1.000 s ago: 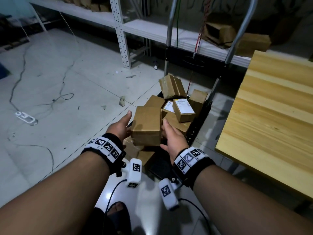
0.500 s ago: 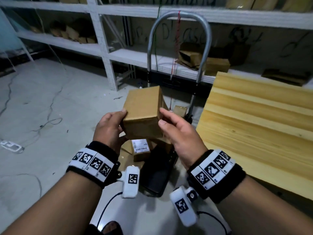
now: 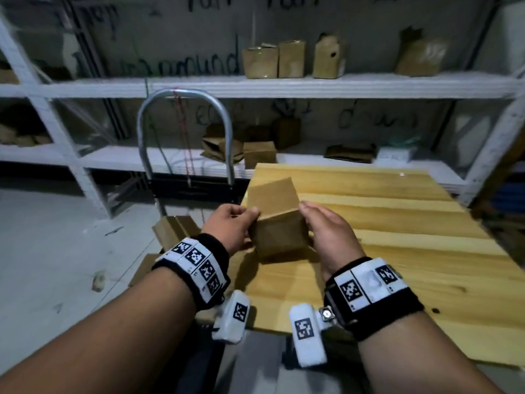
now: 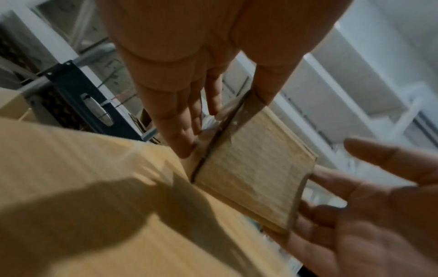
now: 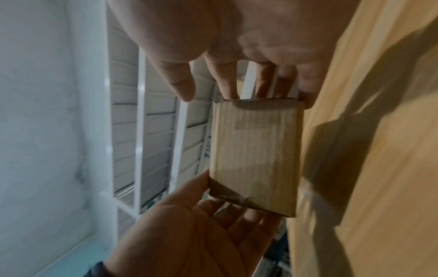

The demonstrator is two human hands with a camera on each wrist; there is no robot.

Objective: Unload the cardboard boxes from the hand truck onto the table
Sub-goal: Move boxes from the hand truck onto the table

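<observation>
A plain brown cardboard box (image 3: 275, 223) is held tilted between both hands over the near left part of the wooden table (image 3: 397, 251). I cannot tell whether its lower edge touches the wood. My left hand (image 3: 235, 226) pinches its left side, thumb on the edge, fingers behind. My right hand (image 3: 326, 231) presses the right side with straight fingers; in the right wrist view its thumb stands off the box (image 5: 255, 159). The hand truck (image 3: 141, 129) stands left of the table with more boxes (image 3: 170, 231) on it.
White metal shelving (image 3: 284, 86) runs along the back wall and carries several other cardboard boxes (image 3: 289, 59). The hand truck's handle stands close to the table's left far corner. Grey floor (image 3: 56, 237) lies to the left.
The box has come up off the hand truck and moved right, from in front of the handle to over the table. My view has swung up and right with it.
</observation>
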